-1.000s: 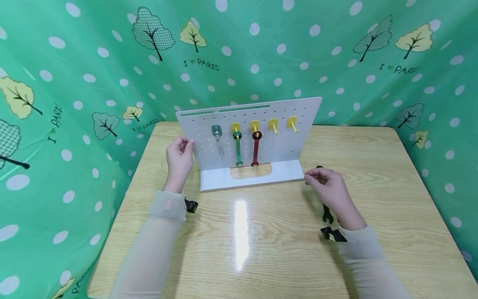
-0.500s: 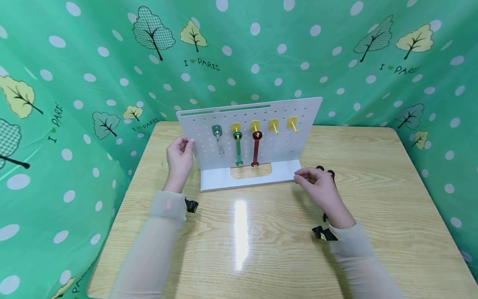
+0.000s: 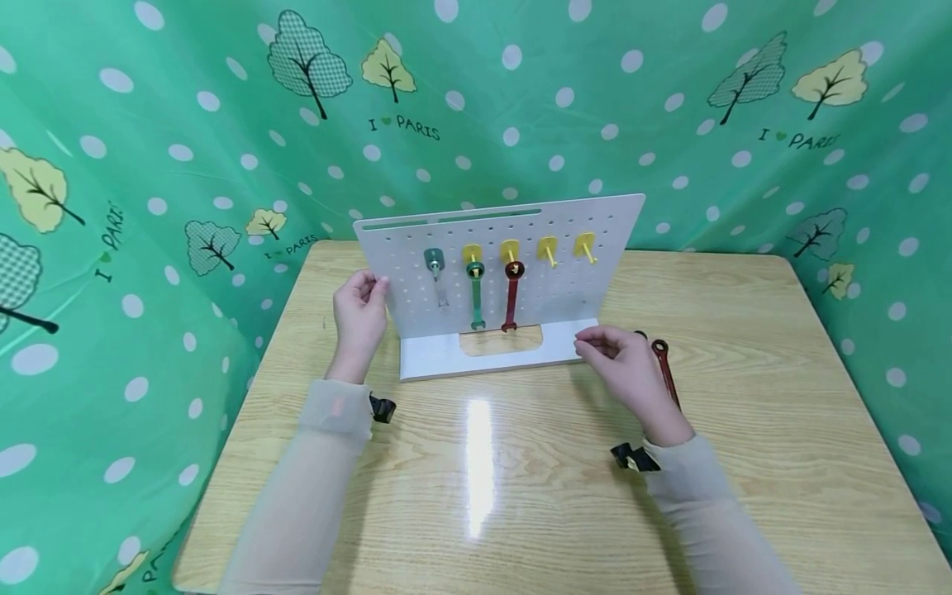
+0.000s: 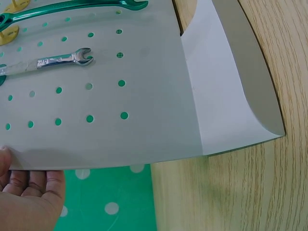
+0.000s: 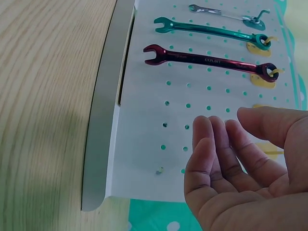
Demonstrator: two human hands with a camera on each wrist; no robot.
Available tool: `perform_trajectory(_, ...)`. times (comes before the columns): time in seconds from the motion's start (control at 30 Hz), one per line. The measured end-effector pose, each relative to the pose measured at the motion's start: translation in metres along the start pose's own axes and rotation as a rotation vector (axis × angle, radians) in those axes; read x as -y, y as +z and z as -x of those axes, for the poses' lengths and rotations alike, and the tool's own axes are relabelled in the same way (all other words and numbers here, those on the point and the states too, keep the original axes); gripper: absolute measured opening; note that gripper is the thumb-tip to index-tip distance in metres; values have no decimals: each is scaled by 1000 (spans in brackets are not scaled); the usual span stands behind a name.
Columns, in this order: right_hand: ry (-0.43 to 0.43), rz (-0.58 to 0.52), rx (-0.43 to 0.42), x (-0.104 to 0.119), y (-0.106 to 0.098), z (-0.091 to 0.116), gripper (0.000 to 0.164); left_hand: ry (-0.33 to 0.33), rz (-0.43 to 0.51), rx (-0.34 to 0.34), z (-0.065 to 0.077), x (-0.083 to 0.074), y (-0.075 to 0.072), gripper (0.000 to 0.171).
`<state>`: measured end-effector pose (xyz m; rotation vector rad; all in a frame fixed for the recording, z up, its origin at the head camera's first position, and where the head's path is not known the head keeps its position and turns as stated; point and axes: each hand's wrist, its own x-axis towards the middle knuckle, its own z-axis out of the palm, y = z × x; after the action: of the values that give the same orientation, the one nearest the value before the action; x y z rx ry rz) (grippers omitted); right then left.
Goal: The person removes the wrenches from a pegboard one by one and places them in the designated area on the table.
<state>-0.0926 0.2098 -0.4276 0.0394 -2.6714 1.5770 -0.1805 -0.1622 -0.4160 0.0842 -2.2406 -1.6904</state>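
Note:
My left hand (image 3: 359, 318) grips the left edge of a white pegboard stand (image 3: 407, 289), thumb in front and fingers behind. On the board hang a small silver wrench (image 4: 62, 60), a green wrench (image 3: 477, 302) and a dark red wrench (image 3: 511, 297). My right hand (image 3: 625, 368) hovers by the right end of the stand's base, fingers loosely bent, thumb apart from them, nothing held. Just right of it, another red wrench (image 3: 667, 372) lies on the table. The black ring end (image 3: 640, 334) of a further wrench peeks out behind that hand.
Two yellow hooks (image 3: 548, 251) at the board's right carry no wrench. The wooden table (image 3: 550, 496) extends around the stand. A green polka-dot cloth (image 3: 513, 99) hangs behind and at both sides.
My right hand has moved left along the front of the base, uncovering the red wrench on the table and hiding most of the black one. The left hand keeps its place on the board.

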Motion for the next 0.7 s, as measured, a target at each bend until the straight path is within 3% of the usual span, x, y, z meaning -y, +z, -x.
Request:
perform_trajectory(0.27,-9,-73,22,6,5,-5,18,3,-4,2,0,-2,-1,18)
perform_trajectory(0.7,-3,-46,41,11,9,-11,18,5,1,-5,-1,-1,-1,17)
